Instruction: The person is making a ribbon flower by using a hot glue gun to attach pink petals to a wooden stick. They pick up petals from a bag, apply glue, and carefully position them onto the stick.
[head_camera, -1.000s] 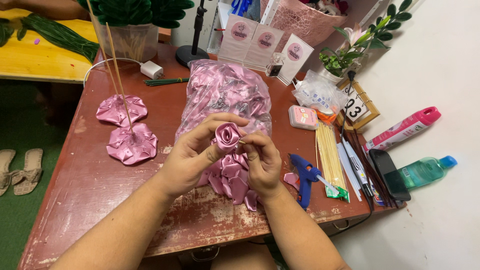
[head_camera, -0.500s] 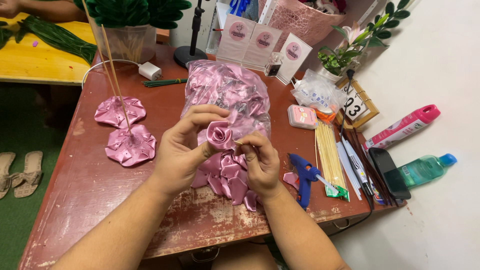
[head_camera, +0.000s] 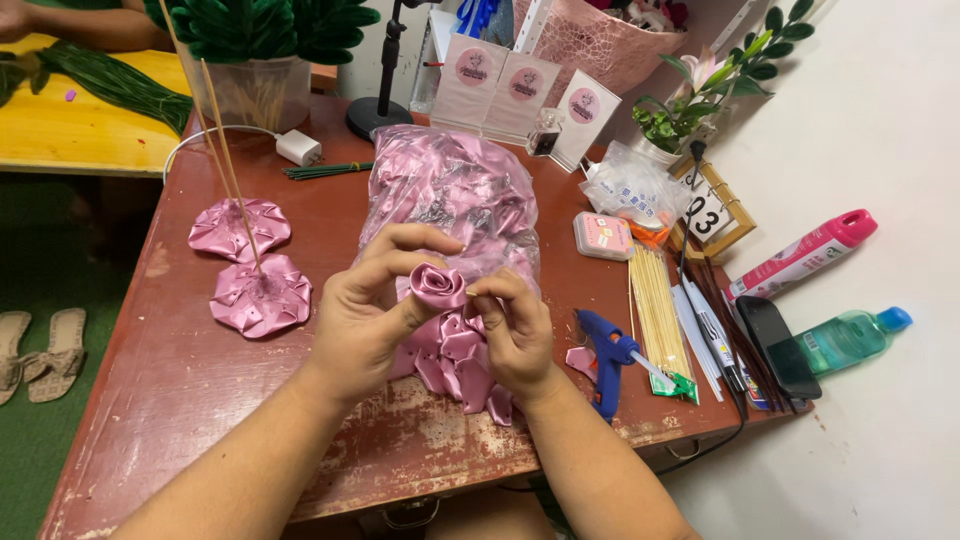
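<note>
- Your left hand (head_camera: 365, 315) grips a pink satin rosebud (head_camera: 437, 284): the thumb presses its lower side and the fingers curl over its top.
- Your right hand (head_camera: 517, 335) pinches the bud's 3 o'clock edge between thumb and forefinger, the other fingers folded in.
- The rosebud sits between both hands, above the middle of the red counter (head_camera: 180, 385), with a strip of folded pink satin petals (head_camera: 455, 360) hanging below it at 6 o'clock.
- At 12 o'clock from the bud lies a clear bag of pink satin pieces (head_camera: 450, 190).
- At 9 o'clock two flat pink petal discs (head_camera: 250, 270) lie on the counter, each with a thin wooden stick rising from it.
- At 3 o'clock a blue glue gun (head_camera: 607, 350) lies just beside your right hand, and a bundle of wooden skewers (head_camera: 655, 305) lies beyond it.
</note>
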